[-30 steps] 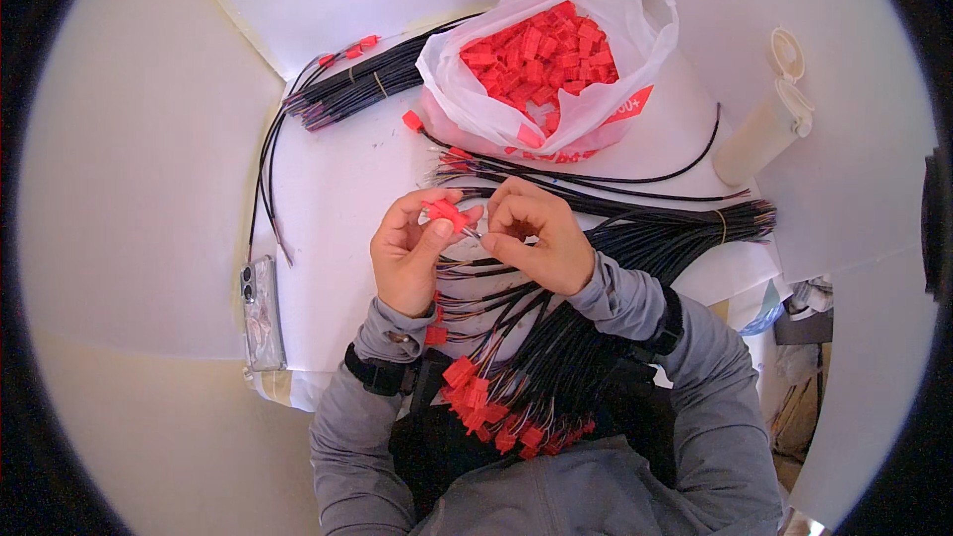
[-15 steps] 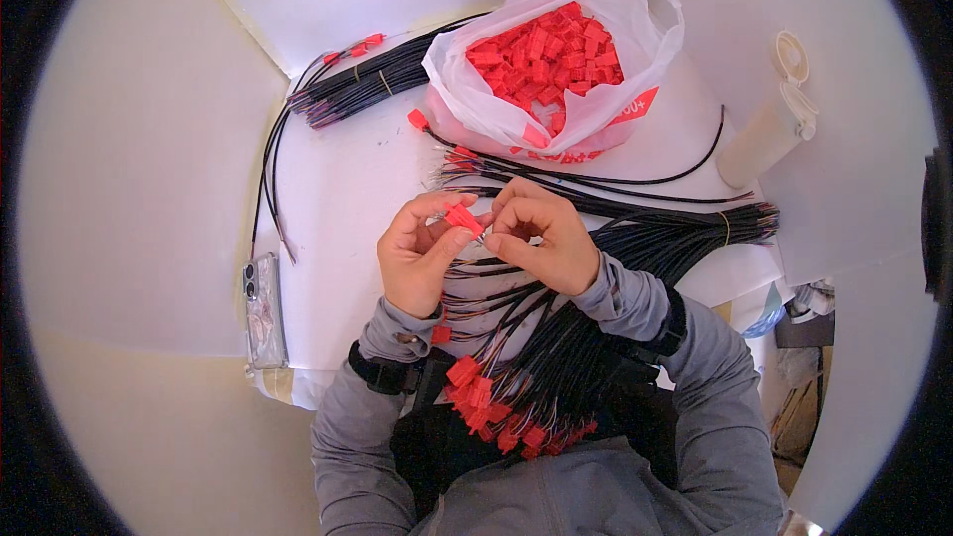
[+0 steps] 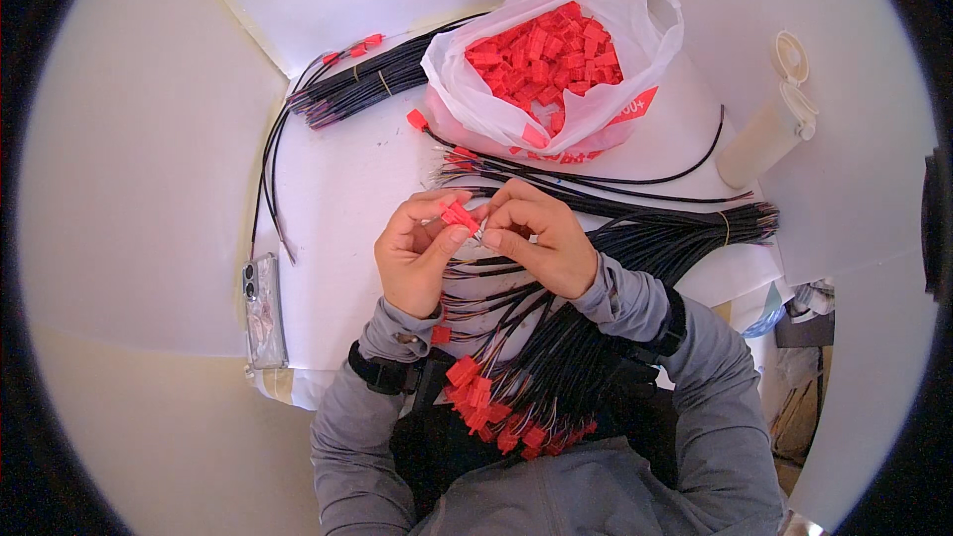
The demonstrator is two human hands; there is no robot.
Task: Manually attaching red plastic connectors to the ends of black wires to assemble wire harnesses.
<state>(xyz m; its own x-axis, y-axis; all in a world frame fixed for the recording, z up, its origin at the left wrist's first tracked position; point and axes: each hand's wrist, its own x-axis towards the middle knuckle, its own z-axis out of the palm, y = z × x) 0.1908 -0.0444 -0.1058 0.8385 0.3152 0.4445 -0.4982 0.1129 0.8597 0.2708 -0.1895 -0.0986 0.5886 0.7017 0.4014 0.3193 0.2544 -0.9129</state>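
My left hand [image 3: 412,256] pinches a red plastic connector housing [image 3: 458,217] between thumb and fingers, above the table. Close against it on the right, my right hand [image 3: 544,238] is closed on a thin wire end [image 3: 480,232] at the connector's lower edge. How far the wire sits inside the housing cannot be made out. Below my hands, a thick bundle of black cables [image 3: 586,328] fans out from the right. Several of its lower ends carry red connectors [image 3: 481,397] hanging at my lap; others end in bare thin wires.
Beyond my hands stands a white plastic bag [image 3: 452,104] full of loose red connectors [image 3: 546,55]. Another black cable bundle [image 3: 372,79] lies at the far left. A phone [image 3: 264,313] rests at the table's left edge, and a cream bottle [image 3: 759,144] with its lid up stands right.
Both hands and the red connector have shifted very slightly left, and the connector is tilted a little differently. The grip of each hand looks the same.
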